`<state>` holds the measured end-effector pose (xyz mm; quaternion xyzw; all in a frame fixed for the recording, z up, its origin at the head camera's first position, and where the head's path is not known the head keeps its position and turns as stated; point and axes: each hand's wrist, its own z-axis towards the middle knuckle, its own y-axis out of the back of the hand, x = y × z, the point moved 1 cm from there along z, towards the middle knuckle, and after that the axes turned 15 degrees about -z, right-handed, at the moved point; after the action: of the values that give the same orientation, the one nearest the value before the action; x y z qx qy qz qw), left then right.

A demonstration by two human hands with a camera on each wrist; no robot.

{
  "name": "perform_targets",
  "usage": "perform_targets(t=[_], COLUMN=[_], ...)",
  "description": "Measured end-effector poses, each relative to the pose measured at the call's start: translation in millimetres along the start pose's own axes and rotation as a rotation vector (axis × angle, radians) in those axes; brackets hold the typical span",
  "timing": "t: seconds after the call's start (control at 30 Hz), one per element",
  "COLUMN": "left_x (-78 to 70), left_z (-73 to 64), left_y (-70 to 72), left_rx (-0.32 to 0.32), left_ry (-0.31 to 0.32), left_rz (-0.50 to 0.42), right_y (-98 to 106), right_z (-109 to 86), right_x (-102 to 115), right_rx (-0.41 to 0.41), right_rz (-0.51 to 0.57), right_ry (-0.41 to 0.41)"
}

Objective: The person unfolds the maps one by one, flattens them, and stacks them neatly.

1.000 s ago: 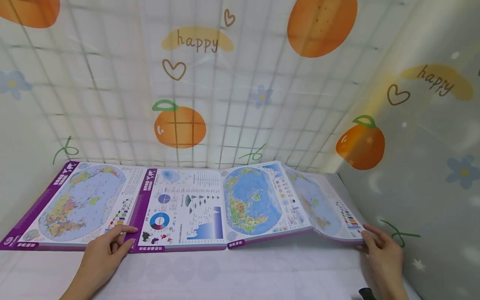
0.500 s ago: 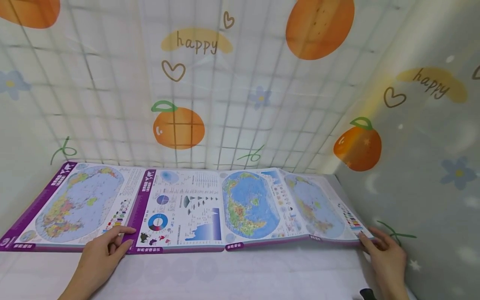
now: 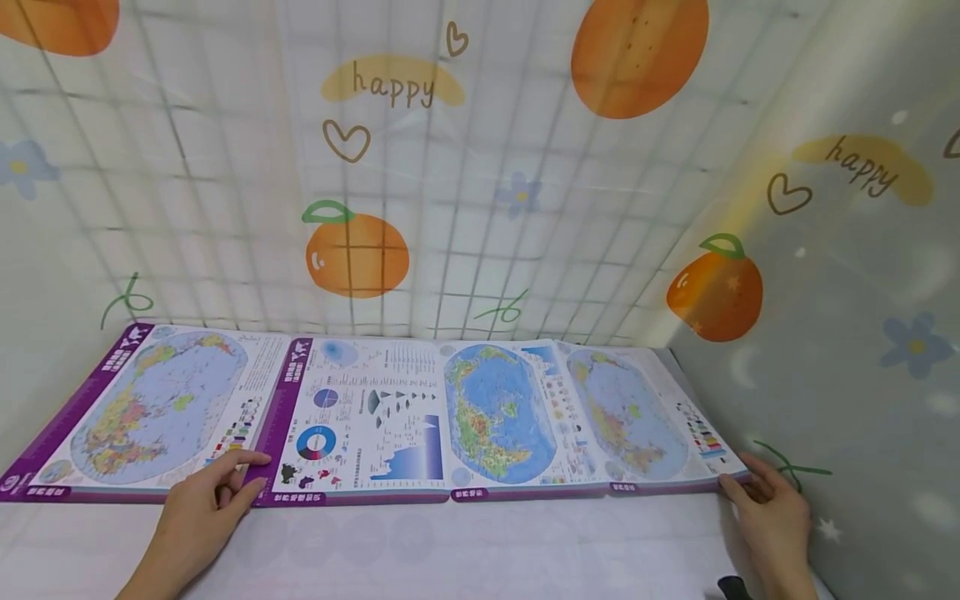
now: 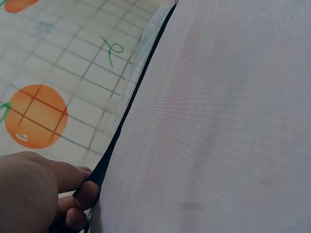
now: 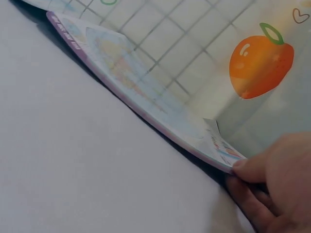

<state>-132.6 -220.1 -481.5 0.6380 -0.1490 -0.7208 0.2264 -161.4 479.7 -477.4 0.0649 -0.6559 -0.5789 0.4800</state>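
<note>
A long folding world map (image 3: 498, 417) with a purple left border lies spread across the white surface, its panels showing charts and maps. Left of it lies another world map (image 3: 172, 392), also bordered in purple. My left hand (image 3: 198, 508) pinches the folding map's purple left edge near the front, where the two maps meet. At the far right, my right hand (image 3: 776, 500) pinches the folding map's front corner, thumb on top and fingers beneath. In the right wrist view, that panel (image 5: 141, 87) bends up slightly over a dark shadow along its front edge.
Behind the maps stands a translucent curtain (image 3: 465, 200) over a grid, printed with oranges and hearts. A similar sheet (image 3: 847, 275) closes off the right side. A small black object (image 3: 732, 587) sits at the front right.
The rightmost panels of the folding map have come down from a raised fold to nearly flat. My right hand has moved slightly right and down with the corner; my left hand stays in place.
</note>
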Motion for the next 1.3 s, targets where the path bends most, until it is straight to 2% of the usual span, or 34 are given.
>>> perform_targets(t=[0.17, 0.5, 0.73, 1.0, 1.3], left_x=[1.8, 1.0, 1.8, 3.5, 1.1], left_z=[0.0, 0.6, 1.2, 1.2, -0.6], left_y=[0.1, 1.4, 0.6, 0.2, 1.5], left_rx=[0.000, 0.000, -0.037, -0.068, -0.111], left_ry=[-0.003, 0.007, -0.005, 0.027, -0.026], left_rz=[-0.002, 0.003, -0.005, 0.032, 0.064], right_y=[1, 0, -2, -3, 2], right_z=[-2.5, -4.9, -3.9, -3.3, -13.1], right_x=[1, 1, -1, -2, 11], right_rx=[-0.025, -0.024, -0.042, -0.043, -0.001], right_rz=[-0.062, -0.098, -0.137, -0.153, -0.180], right_ry=[0.024, 0.038, 0.067, 0.071, 0.067])
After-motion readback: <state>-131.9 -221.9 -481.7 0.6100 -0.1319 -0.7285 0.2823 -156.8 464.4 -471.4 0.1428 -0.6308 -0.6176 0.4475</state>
